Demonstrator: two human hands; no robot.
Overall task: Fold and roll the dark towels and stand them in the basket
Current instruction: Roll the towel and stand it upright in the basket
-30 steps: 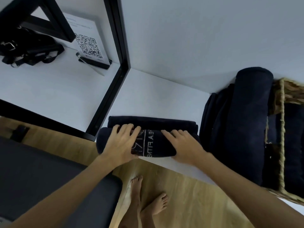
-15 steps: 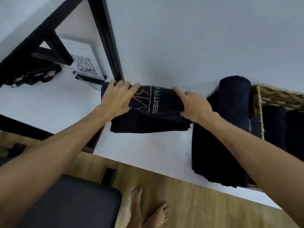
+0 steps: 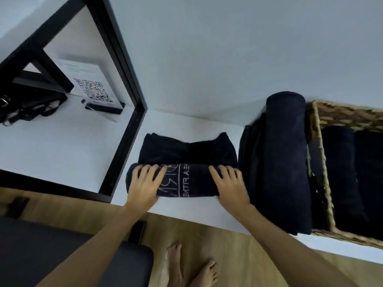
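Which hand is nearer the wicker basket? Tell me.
Right. The right hand presses the towel roll at its basket-side end; the left hand presses the far end, farther from the wicker basket.

My left hand (image 3: 144, 186) and right hand (image 3: 231, 186) covered both ends of the towel roll (image 3: 186, 180); its white lettering was partly hidden, unreadable. The basket (image 3: 323, 162) ran off the right edge, towels inside only dark shapes. The QR sign (image 3: 91, 90) far left was blurred. The strapped black gear (image 3: 24, 106) was cut off at the left edge.
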